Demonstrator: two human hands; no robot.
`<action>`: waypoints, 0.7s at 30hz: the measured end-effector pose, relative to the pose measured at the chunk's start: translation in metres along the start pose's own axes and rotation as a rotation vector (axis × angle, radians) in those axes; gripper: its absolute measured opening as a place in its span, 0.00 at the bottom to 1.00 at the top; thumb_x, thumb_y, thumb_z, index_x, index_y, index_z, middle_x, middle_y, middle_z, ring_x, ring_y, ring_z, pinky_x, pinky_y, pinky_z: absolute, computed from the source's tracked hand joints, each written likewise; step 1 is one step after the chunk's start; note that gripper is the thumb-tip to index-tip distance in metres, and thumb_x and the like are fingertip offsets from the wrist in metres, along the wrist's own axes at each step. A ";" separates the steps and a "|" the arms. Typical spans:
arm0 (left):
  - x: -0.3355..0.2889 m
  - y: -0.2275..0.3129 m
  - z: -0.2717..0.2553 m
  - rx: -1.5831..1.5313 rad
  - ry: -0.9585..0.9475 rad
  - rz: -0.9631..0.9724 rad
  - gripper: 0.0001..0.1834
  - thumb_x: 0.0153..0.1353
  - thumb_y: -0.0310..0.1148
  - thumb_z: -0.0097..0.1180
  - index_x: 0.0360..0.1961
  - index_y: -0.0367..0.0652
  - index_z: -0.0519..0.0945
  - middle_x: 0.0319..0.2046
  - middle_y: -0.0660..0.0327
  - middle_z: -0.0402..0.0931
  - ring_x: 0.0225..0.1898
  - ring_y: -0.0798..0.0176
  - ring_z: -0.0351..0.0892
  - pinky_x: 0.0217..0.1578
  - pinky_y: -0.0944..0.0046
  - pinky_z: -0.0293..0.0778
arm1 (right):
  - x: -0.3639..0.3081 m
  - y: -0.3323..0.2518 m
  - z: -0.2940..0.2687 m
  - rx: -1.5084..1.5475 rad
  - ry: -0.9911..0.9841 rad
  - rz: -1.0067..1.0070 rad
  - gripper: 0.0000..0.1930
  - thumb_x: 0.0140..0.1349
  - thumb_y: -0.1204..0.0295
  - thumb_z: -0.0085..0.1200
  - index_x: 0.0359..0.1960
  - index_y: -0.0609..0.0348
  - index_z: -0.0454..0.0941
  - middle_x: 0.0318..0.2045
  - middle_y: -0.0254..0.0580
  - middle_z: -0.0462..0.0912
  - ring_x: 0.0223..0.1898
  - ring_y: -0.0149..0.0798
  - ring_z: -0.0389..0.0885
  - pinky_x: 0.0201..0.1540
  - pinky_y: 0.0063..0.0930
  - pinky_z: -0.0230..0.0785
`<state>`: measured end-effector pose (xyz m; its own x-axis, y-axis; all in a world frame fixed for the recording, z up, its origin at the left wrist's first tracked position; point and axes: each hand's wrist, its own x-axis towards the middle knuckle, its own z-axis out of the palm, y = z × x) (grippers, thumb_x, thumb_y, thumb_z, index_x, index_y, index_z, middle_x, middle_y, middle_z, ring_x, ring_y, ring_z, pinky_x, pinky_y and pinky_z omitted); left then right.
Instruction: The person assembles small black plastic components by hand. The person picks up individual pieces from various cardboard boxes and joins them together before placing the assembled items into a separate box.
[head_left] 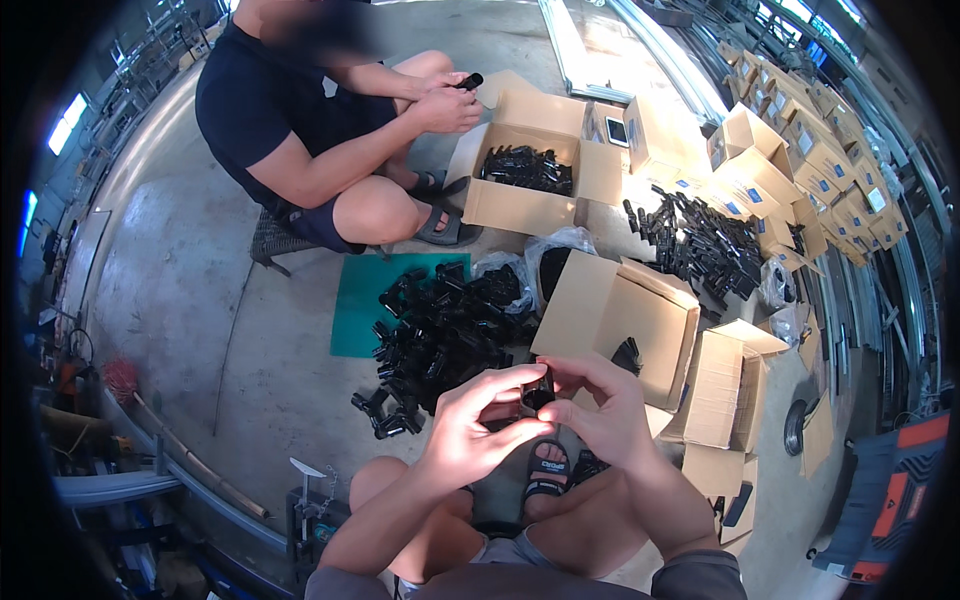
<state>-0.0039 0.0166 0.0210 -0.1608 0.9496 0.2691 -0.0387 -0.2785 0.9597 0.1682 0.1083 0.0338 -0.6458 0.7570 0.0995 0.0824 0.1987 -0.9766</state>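
Note:
Between my two hands, above my knees, is a short, shiny black tubular fitting [538,392]. The fingertips and thumb of my left hand [478,422] grip it from the left. From the right, my right hand [606,408] pinches it with thumb and fingers, covering part of it. Just beyond my hands lies a large pile of similar black fittings [440,325], spread partly over a green mat [358,300]. An open cardboard box [585,305] stands beside the pile, with a few black pieces inside.
A co-worker [270,150] sits opposite on a low woven stool, holding a black piece. Near them, an open box [520,208] holds many black pieces. More black fittings [700,240] lie at right, before stacked cartons [830,150]. A tool case [890,500] stands at far right.

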 end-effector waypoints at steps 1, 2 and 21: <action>-0.001 -0.001 -0.002 -0.143 0.036 -0.114 0.31 0.54 0.19 0.69 0.61 0.39 0.73 0.47 0.55 0.81 0.45 0.64 0.84 0.46 0.65 0.83 | 0.006 0.001 -0.002 -0.017 -0.042 -0.024 0.25 0.55 0.76 0.66 0.56 0.59 0.79 0.39 0.40 0.83 0.42 0.31 0.83 0.46 0.25 0.74; -0.003 0.001 -0.006 -0.284 0.077 -0.228 0.33 0.55 0.19 0.68 0.62 0.40 0.71 0.46 0.56 0.81 0.44 0.64 0.84 0.45 0.66 0.82 | 0.014 0.002 -0.007 0.104 -0.051 0.034 0.22 0.60 0.76 0.61 0.58 0.61 0.78 0.38 0.39 0.84 0.39 0.30 0.82 0.44 0.24 0.74; 0.025 -0.008 -0.048 -0.691 0.506 -0.729 0.31 0.66 0.25 0.59 0.68 0.44 0.62 0.46 0.51 0.79 0.48 0.56 0.83 0.44 0.60 0.83 | 0.240 0.399 -0.036 -1.245 0.032 0.211 0.06 0.55 0.72 0.57 0.31 0.52 0.86 0.33 0.47 0.85 0.40 0.50 0.83 0.46 0.46 0.73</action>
<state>-0.0553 0.0359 0.0161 -0.2517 0.7943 -0.5529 -0.8003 0.1504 0.5804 0.0736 0.3915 -0.3249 -0.5156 0.8567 -0.0143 0.8499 0.5092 -0.1357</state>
